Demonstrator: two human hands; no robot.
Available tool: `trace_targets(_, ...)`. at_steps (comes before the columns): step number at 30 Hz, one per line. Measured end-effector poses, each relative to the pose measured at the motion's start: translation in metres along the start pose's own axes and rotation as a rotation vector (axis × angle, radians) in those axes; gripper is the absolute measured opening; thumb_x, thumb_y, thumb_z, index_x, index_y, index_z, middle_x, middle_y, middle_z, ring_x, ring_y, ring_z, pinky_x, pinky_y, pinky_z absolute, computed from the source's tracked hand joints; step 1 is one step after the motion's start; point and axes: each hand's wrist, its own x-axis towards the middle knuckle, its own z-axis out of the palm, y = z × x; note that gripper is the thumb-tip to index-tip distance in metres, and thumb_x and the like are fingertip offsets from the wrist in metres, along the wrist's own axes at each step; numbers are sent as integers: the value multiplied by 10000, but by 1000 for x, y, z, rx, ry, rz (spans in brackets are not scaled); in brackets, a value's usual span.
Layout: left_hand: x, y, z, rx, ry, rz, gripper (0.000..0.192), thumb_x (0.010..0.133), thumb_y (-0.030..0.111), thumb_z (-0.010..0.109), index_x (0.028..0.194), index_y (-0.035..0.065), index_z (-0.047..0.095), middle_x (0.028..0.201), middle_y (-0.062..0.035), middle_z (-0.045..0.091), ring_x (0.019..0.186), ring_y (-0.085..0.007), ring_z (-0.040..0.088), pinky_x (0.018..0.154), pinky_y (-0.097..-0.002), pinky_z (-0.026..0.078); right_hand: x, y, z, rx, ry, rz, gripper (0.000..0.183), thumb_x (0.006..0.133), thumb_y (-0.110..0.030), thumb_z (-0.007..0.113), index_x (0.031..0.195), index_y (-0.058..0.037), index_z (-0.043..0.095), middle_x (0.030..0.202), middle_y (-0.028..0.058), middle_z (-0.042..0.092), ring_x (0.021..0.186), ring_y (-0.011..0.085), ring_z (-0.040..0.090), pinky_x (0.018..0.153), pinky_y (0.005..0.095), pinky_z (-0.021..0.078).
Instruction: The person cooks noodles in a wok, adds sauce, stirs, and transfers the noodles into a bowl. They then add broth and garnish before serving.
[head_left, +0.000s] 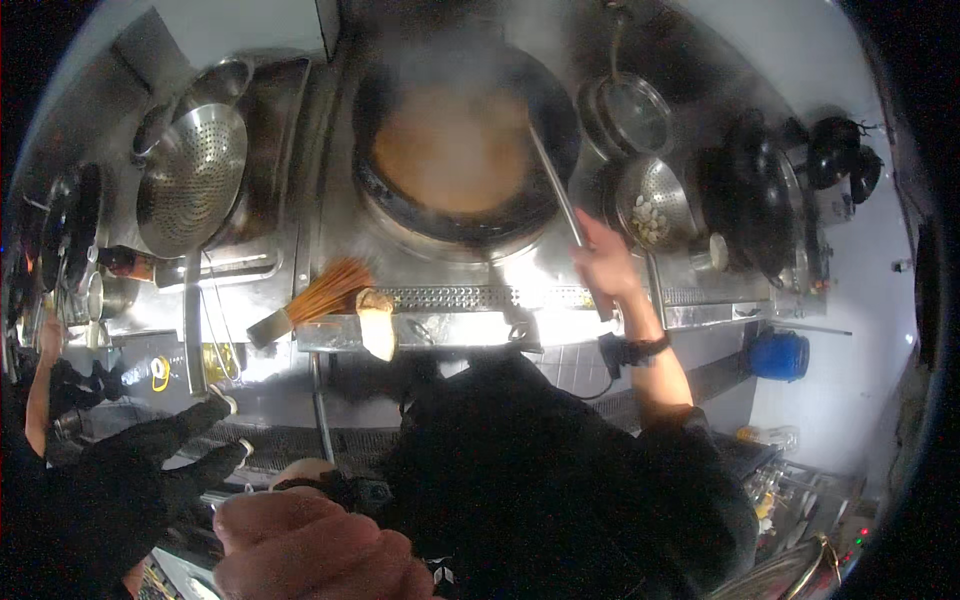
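My right hand (606, 259) grips the metal handle (553, 176) of a long cooking utensil. Its far end goes into a large dark wok (465, 225), where steam and liquid hide its shape. Brownish-orange liquid (450, 165) fills the wok's middle, and steam rises over it. Close to the camera at the bottom, my left hand (319, 544) is curled into a fist, with nothing visible in it. To the right of the wok lies a perforated metal strainer (664, 191) holding several pale pieces (646, 221).
A large perforated skimmer (199, 176) rests at left. A bamboo wok brush (330, 296) and a folded cloth (376, 326) lie along the stove's front edge. Round sieves (637, 112) sit right of the wok. Another person's arm (41, 397) shows at far left; a blue barrel (780, 356) stands at right.
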Motion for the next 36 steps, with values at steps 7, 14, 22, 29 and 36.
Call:
trace_targets(7,16,20,-39,38,-209,-82,564,872,18,669,1368,152,437,1099,-120,593,919,-262,556,701,-422,534,-10,1,57,673,-48,235,641,886,-8,614,1485,-13,388,828,73,629,611,140,574,520,290,487)
trace_targets(14,-63,-40,6,179,99,-273,226,690,126,802,831,60,639,878,-69,644,850,-267,617,701,-395,511,-62,-4,-21,173,-47,112,616,856,42,623,1446,-18,458,898,100,646,553,98,536,441,242,437)
trace_targets(22,-242,-112,110,90,-973,-985,136,864,156,600,916,43,653,910,-225,634,867,-420,630,763,-496,513,-123,-50,-76,-820,-68,-115,812,741,51,579,1502,-162,395,1050,251,658,917,393,685,772,442,542)
trace_targets(29,-323,-107,109,45,-876,-1155,263,858,175,597,1034,-1,679,1008,-258,676,944,-430,646,807,-478,529,-71,-24,-1,-831,-245,-122,818,790,40,495,1552,-104,235,1123,306,590,921,442,647,812,475,549)
trace_targets(36,-478,-117,125,279,-1043,-1145,203,887,159,584,1013,61,709,940,-196,703,800,-350,692,699,-386,560,51,23,63,-774,-65,-75,715,873,19,430,1553,-112,251,1233,344,556,1061,454,607,949,466,499)
